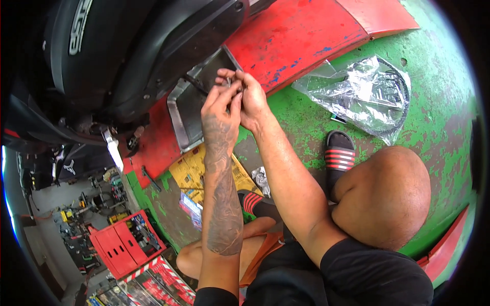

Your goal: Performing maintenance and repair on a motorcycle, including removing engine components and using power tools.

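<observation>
Your count: two bare hands [220, 104], two black red-striped slide sandals [340, 159], one clear plastic bag [367, 92], one grey metal tray [188, 116], one yellow cardboard sheet [185, 171].

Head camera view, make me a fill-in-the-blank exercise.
The bare left hand meets the bare right hand near a shallow grey metal tray; both sleeves are ____.
Only the ____ forearm bears a dark tattoo.
The clear plastic bag lies on worn ____ floor paint.
Blue marks show on the ____ metal platform.
Answers: black, left, green, red.
</observation>
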